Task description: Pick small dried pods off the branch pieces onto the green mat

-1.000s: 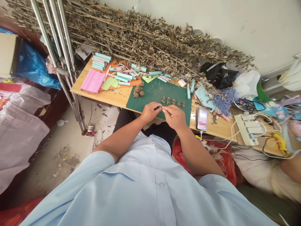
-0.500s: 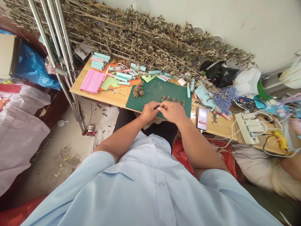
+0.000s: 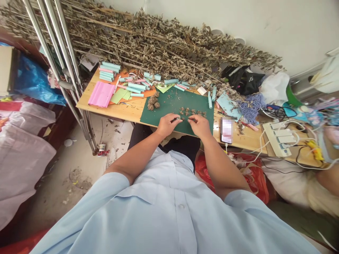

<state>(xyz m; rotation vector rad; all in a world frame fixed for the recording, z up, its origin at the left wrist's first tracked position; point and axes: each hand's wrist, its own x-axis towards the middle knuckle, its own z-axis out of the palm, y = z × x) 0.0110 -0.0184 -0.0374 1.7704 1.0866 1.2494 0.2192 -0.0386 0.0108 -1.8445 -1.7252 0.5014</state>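
1. The dark green rectangular mat (image 3: 169,102) lies on the pale wooden counter (image 3: 131,113); both hands work over its near part, a gap between them.
2. The left hand (image 3: 166,125) has thumb and forefinger pressed together on a small greyish piece (image 3: 179,119), too small to identify, above the mat's near middle.
3. The right hand (image 3: 200,126) points its gathered fingertips at that piece from the mat's near-right; whether they grip anything, I cannot tell.
4. A pile of rough, round brown dried clumps (image 3: 153,102) sits at the mat's left, and small brown dried clusters (image 3: 186,111) form a row at its right, just beyond the right hand.
5. To handle the piece well, I would pinch lightly, since dry matter probably crumbles, work low over the mat to catch bits, and lift the right wrist clear of the row.
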